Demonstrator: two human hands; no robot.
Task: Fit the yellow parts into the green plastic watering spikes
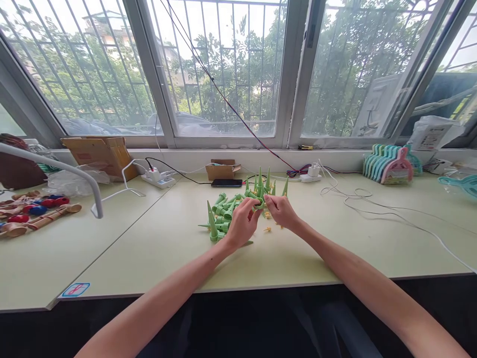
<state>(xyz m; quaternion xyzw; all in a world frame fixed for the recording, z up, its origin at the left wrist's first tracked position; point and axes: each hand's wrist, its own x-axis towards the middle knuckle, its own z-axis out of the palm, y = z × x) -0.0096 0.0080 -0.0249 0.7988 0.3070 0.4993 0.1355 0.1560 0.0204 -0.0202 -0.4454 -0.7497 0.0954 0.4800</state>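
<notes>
My left hand [244, 223] is closed around a green plastic watering spike [258, 203], whose open round end shows between the fingers. Right beside it, my right hand [282, 213] pinches with thumb and forefinger at the spike's rim; what sits between those fingertips is hidden. A heap of similar green spikes [222, 211] lies left of and behind my left hand, one of them standing point up. Behind both hands several more spikes [268, 178] stand upright. Small yellow plastic pieces [267, 229] are scattered on the table below and around my right hand.
Along the back of the pale table [179, 258] are a black phone [226, 183], a small cardboard box [222, 170] and power strips [158, 178]. White cables [395, 211] and green and pink hangers [389, 164] are at right. Wooden toys [37, 211] and a metal bar [84, 174] occupy the left.
</notes>
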